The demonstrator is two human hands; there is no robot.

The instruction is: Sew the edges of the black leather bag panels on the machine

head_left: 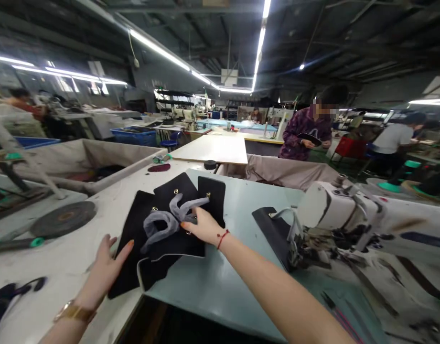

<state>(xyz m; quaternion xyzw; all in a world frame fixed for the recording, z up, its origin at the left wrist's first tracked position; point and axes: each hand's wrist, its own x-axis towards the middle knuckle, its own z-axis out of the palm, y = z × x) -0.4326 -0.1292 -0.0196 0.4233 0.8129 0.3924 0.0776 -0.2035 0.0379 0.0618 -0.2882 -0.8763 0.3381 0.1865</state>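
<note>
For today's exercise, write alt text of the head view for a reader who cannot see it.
A person's right hand grips grey straps lying on a stack of black leather pieces on a pale worktable, while the left hand rests flat on the stack's edge. A white sewing machine sits to the right in a busy workshop.

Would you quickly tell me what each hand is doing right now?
Left hand: open, flat on the black pieces.
Right hand: fingers on the grey straps; grip cannot be told.

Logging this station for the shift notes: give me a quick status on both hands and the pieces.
Left hand flat on the black panels. Right hand pinching the grey strap on top. Sewing machine right, apart.
</note>
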